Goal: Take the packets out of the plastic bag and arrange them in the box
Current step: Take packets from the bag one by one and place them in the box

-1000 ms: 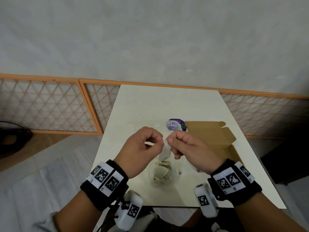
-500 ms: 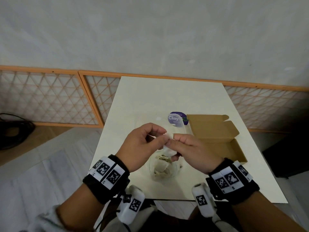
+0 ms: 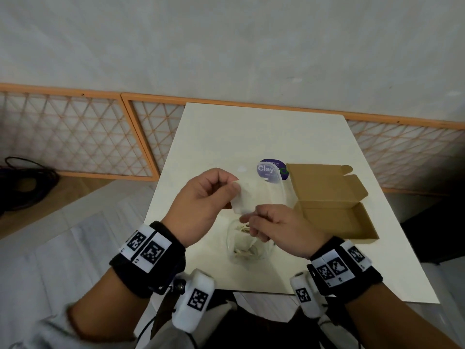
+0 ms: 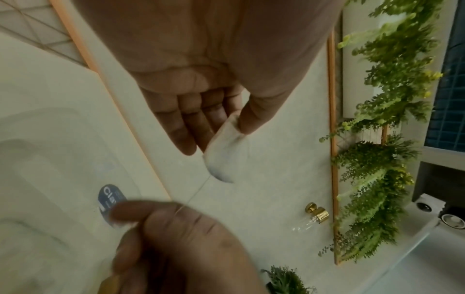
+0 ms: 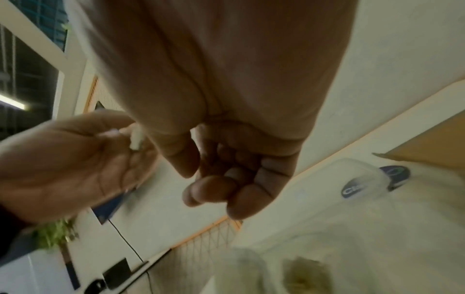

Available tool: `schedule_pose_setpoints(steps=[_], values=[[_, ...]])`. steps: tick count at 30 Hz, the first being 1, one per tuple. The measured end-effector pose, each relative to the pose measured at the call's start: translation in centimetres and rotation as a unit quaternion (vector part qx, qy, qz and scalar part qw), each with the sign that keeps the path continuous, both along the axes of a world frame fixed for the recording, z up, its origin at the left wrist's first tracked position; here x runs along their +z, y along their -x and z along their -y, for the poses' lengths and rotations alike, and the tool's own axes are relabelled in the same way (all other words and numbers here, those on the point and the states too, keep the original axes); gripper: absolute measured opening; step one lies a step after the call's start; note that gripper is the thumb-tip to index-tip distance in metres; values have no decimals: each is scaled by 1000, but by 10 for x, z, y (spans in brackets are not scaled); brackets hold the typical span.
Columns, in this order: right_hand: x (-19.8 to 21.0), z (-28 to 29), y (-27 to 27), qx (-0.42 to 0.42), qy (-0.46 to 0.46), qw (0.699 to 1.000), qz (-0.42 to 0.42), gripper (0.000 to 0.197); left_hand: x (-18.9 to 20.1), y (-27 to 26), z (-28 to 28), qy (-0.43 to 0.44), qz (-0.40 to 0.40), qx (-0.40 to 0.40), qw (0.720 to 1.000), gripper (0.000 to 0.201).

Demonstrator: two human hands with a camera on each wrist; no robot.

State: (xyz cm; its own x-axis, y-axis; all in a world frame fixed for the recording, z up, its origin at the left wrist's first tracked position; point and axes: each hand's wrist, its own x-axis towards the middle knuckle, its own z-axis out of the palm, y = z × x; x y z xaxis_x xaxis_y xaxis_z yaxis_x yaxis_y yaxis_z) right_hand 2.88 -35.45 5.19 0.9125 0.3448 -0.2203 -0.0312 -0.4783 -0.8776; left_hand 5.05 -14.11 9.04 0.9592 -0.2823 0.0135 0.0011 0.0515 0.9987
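Observation:
A clear plastic bag (image 3: 261, 248) stands on the white table (image 3: 251, 132) with several pale packets (image 3: 242, 251) in its bottom. My left hand (image 3: 234, 188) is raised above it and pinches a small white packet (image 3: 242, 199) between thumb and fingers; the left wrist view shows this white packet (image 4: 224, 157) hanging from the fingertips. Just below, my right hand (image 3: 247, 220) has its fingers curled and pinches the bag's thin clear edge. The open brown cardboard box (image 3: 334, 212) lies to the right of both hands, and I see nothing in it.
A round purple "Clay" label (image 3: 270, 170) lies behind the bag, beside the box's raised lid flaps (image 3: 324, 177). An orange lattice screen (image 3: 75, 137) runs along the wall. The table's right edge is close to the box. Dark cables (image 3: 25, 177) lie on the floor at left.
The two hands were together on the white packet. My left hand has since lifted it up and to the left, while the right hand dropped to the bag's edge.

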Motion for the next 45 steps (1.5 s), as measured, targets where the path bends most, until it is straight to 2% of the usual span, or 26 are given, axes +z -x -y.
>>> schedule_pose_setpoints(steps=[2, 4, 7, 11, 15, 19, 25, 27, 30, 33, 36, 40, 45], values=[[-9, 6, 0, -14, 89, 996, 22, 13, 2, -2, -3, -5, 6, 10, 1000, 12], [-16, 7, 1, -14, 163, 985, 46, 24, 2, -3, -5, -21, 12, 14, 1000, 11], [-23, 2, 3, 1, 210, 977, 38, 33, -3, -5, -6, -34, 2, 20, 999, 8], [-32, -1, 2, 19, 239, 970, 41, 18, -10, -6, -9, -53, 2, 23, 998, 10], [-24, 9, 3, 10, 200, 979, 38, 10, -11, -3, -17, -59, 2, 10, 998, 19], [4, 26, 3, -42, 87, 994, 53, 8, -13, 2, -24, -71, -6, -13, 997, 16], [54, 38, 6, -76, -42, 993, 86, 6, -8, 11, -16, -81, 22, -65, 994, 22], [65, 40, 8, -78, -69, 991, 89, 3, -2, 14, -10, -80, 36, -75, 993, 17], [75, 40, 10, -83, -99, 987, 91, 2, 8, 15, 4, -46, 29, -99, 994, 7], [82, 34, 12, -98, -124, 982, 108, 6, 11, 15, 17, -11, 10, -133, 991, 12], [83, 31, 11, -124, -124, 977, 124, 13, 12, 16, 27, -5, 15, -118, 993, 20], [83, 29, 9, -119, -119, 977, 134, 5, 15, 16, 31, -18, 43, -78, 996, 20], [85, 27, 6, -154, -135, 968, 144, 17, 15, 16, 32, -20, 45, -65, 997, 19]])
